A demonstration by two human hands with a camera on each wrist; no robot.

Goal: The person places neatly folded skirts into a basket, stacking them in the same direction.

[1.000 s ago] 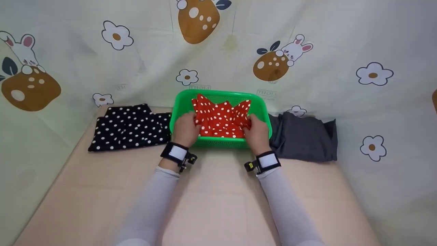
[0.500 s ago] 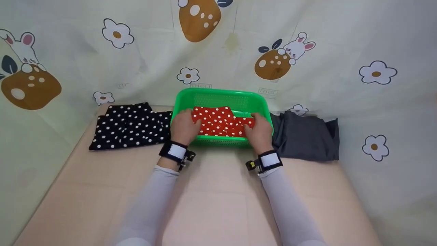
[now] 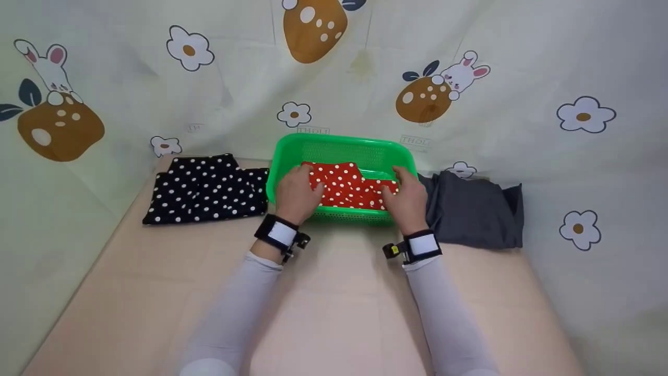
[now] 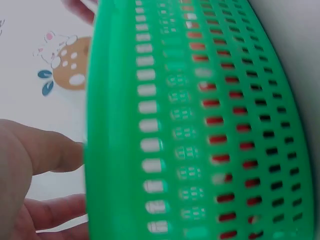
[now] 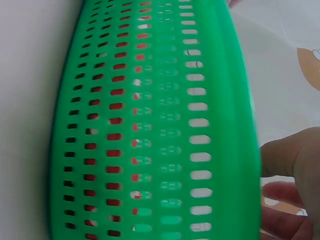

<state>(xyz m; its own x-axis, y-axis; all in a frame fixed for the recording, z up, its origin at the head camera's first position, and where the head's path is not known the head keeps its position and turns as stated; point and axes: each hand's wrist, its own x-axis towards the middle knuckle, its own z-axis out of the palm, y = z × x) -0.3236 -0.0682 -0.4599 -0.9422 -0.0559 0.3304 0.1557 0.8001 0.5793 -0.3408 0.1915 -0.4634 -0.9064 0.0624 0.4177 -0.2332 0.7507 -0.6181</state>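
Observation:
A red folded cloth [image 3: 342,184] with white dots lies inside a green perforated plastic basket [image 3: 360,147], against its near side. My left hand [image 3: 297,194] is over the basket's left end, thumb apart from the fingers, beside the cloth's left edge. Over the right end, my right hand [image 3: 408,201] has its fingers spread near the cloth's right edge. Neither hand holds anything; whether the fingertips touch the cloth I cannot tell. From both wrists the basket's wall [image 4: 112,125] fills much of the picture, with red showing through the slots, and parts of the hands are hidden behind its rim.
Left of the basket lies a folded black cloth [image 3: 209,190] with white dots. A dark grey folded cloth [image 3: 475,211] lies to its right. The pale table [image 3: 334,308] ends at a printed curtain [image 3: 235,78] behind and at both sides.
The red cloth has gone lower into the basket, its raised peaks now lying flat. Both hands have let go of it and their fingers have spread. The head view has shifted slightly.

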